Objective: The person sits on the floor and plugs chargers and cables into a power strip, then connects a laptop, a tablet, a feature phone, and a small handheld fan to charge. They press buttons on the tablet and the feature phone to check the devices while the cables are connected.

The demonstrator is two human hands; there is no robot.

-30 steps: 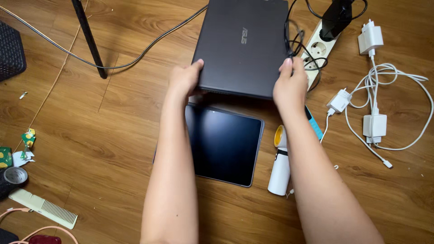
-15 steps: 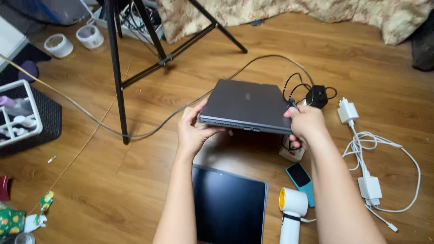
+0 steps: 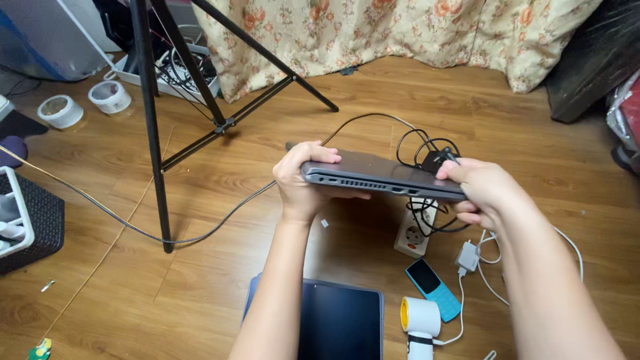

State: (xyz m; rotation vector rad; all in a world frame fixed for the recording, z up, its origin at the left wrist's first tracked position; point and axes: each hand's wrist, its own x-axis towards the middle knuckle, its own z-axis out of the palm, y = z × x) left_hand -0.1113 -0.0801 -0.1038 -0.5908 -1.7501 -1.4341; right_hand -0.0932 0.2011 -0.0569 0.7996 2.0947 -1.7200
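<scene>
I hold a closed dark grey laptop level above the wooden floor, its vented edge toward me. My left hand grips its left end, thumb on top. My right hand grips its right end. A black cable and adapter sit in a loop just behind the laptop. Below it on the floor lie a white power strip, a blue phone, a dark tablet and a white handheld device with a yellow ring.
A black tripod stands at the left with a cable running under it. Two tape rolls lie far left. A floral cloth hangs at the back. White chargers and cords lie right. A basket sits at the left edge.
Both hands have lifted the laptop off the floor and brought it level toward me. The view has tilted up, showing more of the room behind.
</scene>
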